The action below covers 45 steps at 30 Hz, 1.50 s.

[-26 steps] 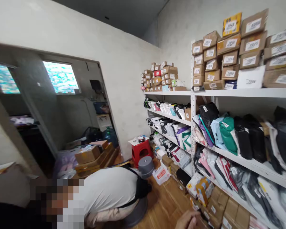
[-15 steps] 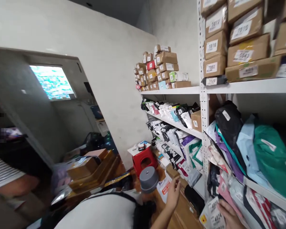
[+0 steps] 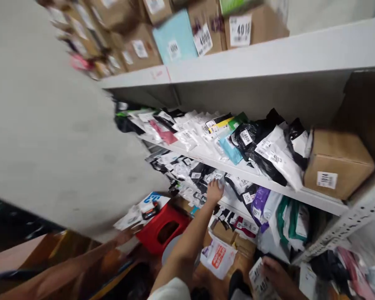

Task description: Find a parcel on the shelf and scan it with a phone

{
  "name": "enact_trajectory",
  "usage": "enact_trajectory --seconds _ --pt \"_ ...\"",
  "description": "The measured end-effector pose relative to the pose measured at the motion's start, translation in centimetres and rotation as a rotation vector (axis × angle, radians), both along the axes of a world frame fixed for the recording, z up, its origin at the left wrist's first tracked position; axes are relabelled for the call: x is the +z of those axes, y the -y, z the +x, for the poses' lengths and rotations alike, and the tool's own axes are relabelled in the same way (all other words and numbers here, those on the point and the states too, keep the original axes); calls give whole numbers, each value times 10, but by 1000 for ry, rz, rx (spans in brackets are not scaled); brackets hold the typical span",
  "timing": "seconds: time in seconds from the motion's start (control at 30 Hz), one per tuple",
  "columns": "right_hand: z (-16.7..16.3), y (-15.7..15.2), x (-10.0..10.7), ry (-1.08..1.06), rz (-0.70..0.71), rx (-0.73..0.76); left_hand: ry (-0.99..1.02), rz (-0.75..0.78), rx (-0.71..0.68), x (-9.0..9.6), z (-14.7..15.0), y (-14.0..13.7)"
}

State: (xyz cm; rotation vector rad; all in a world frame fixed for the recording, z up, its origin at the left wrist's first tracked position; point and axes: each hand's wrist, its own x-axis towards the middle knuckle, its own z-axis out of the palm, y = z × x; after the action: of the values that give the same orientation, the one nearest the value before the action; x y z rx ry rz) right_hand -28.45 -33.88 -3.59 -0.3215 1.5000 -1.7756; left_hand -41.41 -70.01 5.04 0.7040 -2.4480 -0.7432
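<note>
Here, I look along white metal shelves [image 3: 262,62] packed with parcels, the view tilted and a little blurred. My left hand [image 3: 214,191] is stretched out ahead on a bare forearm, reaching into the second shelf down. Its fingers [image 3: 218,186] are loosely spread and rest on the small bags [image 3: 203,173] stacked there, black and white mailers with numbered labels. I cannot tell whether it grips any one of them.

My right hand [image 3: 273,268] is low at the bottom edge, near the shelf post [image 3: 346,221]. It is closed on a packet [image 3: 258,282], white with printed numbers, thumb on top, held just in front of the lower bags.

On the shelf above my left hand lie more mailers in white, black, pink and pale blue, and at its right end stands a brown box [image 3: 336,164] with a barcode label. The top shelf carries cardboard boxes and a pale blue parcel [image 3: 175,39], each with a four-digit label.

Below my left arm sits a red stool [image 3: 162,227] with papers and a small dark item on it. Beside it on the floor lies a white bag [image 3: 218,258] with a red print. Another person's arm [image 3: 65,271] crosses the lower left corner, blurred, well apart from my hands. A plain pale wall fills the left.
</note>
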Motion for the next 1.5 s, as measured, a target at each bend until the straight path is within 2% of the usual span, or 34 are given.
enact_trajectory --seconds 0.07,0.13,0.2,0.27,0.37,0.43,0.47,0.5,0.6,0.63,0.7,0.83,0.93,1.07,1.27,1.4,1.5 --pt "0 35 9 93 27 -58 51 -2 -88 0 -27 29" --pt "-5 57 24 133 30 -84 90 4 -145 -2 -43 49" --pt "-13 68 36 131 26 -138 115 16 -162 -4 -49 60" --pt "-21 73 39 123 21 -222 119 27 -156 -5 -46 59" --pt "-28 72 29 124 15 -362 63 19 -156 -6 -23 28" --pt "-31 67 20 130 10 -456 4 4 -268 -7 -1 -12" --pt "-33 64 16 132 4 -503 -23 -4 -388 -7 9 -34" --pt "-35 61 13 128 -2 -548 -62 -20 -583 -7 18 -57" --pt "-42 56 7 84 -11 -676 48 -195 -1109 -7 29 -111" --pt "-45 55 5 66 -9 -700 112 -255 -1206 -7 27 -124" --pt "-53 56 2 37 -3 -721 213 -331 -1253 -7 16 -140" --pt "-68 53 -6 -24 -14 -795 296 -406 -1123 -6 -9 -155" --pt "-72 44 -9 -59 -28 -883 305 -456 -1141 0 -22 -164" --pt "-70 32 -7 -70 -52 -946 264 -494 -1283 15 -43 -173" --pt "-72 30 -3 -33 -144 -992 221 -554 -1697 27 -62 -161" --pt "-72 36 -2 -36 -182 -990 221 -572 -1789 27 -71 -157" --pt "-65 33 2 -28 -170 -877 204 -561 -1812 27 -74 -173"
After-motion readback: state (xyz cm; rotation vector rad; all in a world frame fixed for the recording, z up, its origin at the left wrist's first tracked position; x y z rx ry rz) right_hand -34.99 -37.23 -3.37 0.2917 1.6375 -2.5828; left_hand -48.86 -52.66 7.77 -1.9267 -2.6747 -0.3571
